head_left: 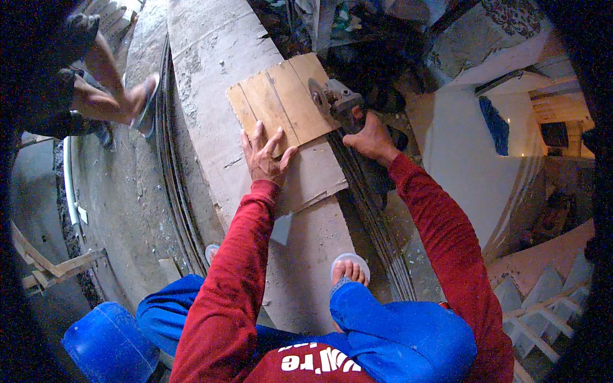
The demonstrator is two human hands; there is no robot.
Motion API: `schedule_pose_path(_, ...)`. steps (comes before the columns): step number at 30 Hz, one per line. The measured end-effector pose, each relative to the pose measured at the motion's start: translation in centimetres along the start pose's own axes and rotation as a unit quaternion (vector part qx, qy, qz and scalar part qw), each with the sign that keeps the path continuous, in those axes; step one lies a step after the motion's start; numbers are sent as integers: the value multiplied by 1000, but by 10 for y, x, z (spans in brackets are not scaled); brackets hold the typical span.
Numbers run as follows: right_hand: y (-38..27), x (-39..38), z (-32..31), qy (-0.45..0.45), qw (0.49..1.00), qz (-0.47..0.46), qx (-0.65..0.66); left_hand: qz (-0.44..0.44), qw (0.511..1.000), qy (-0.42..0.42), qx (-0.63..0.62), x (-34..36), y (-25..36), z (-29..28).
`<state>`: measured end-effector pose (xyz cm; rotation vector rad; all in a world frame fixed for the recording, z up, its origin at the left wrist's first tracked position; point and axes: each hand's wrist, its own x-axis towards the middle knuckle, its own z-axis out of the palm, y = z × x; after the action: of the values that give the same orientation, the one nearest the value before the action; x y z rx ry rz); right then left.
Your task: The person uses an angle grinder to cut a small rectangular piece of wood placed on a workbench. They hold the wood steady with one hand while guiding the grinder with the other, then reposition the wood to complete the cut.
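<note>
Hands (267, 158) (372, 138) on panel (290, 96) and grinder (347, 99), blue bucket (112, 345), someone's legs (96, 101)

You're in what looks like a building site, or a space under construction: the rough concrete floor (118, 191) is gritty and littered with scraps, and long thin bars (174, 166) lie along it. Your angle grinder (345, 99) at the tan panel (300, 96), the worn, dusty board (214, 54) beneath, the blue bucket (112, 345) beside you and the rough timber pieces (67, 265) at left all point to building work.
</note>
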<state>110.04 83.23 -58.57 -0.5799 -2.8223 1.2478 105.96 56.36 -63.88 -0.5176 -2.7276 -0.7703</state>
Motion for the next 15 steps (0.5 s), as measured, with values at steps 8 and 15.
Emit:
schedule_pose_path(8,7,8,3,-11,999,36,-20,1,1000,9,-4,3,-3,5)
schedule_pose_path(15,2,8,0,-21,999,36,-22,19,1000,15,-3,4,-7,9)
